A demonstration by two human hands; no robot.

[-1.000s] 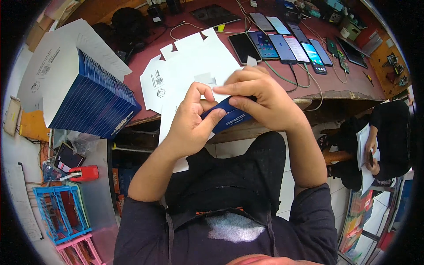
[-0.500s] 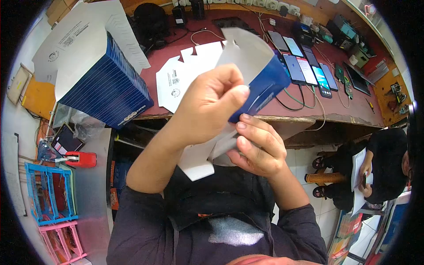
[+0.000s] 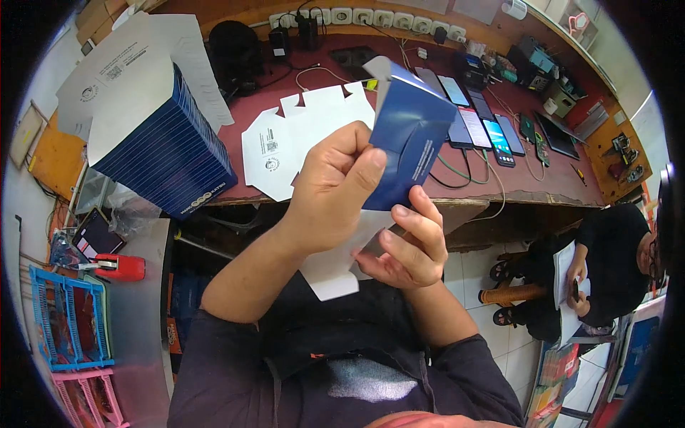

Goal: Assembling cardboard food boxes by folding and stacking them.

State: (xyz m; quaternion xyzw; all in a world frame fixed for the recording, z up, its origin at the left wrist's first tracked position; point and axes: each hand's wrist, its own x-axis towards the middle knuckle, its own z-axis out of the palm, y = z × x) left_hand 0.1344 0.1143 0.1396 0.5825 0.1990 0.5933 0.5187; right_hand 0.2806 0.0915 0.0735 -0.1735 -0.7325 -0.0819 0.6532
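Observation:
A partly folded blue cardboard box (image 3: 410, 135), white on its inner side, is held up between my two hands above the desk's near edge. My left hand (image 3: 335, 182) grips its left side, thumb pressed against the curled fingers. Lower on the right, my right hand (image 3: 407, 246) holds the box's lower part between thumb and fingers. A white flap (image 3: 332, 282) hangs below, toward my lap. On the desk just beyond lies a flat unfolded box blank (image 3: 307, 118), white side up. To the left stands a tall stack of blue box blanks (image 3: 171, 150).
Several phones (image 3: 499, 143) with cables lie on the red desk (image 3: 328, 60) at right. A row of sockets (image 3: 364, 16) runs along the back. A red tape dispenser (image 3: 120, 267) and blue rack (image 3: 68, 317) are at left. At right another person (image 3: 606, 264) sits holding papers.
The box has turned, so its blue outer face now shows more and its white inside less. Both hands have shifted slightly left with it. My right fingers are a little more spread.

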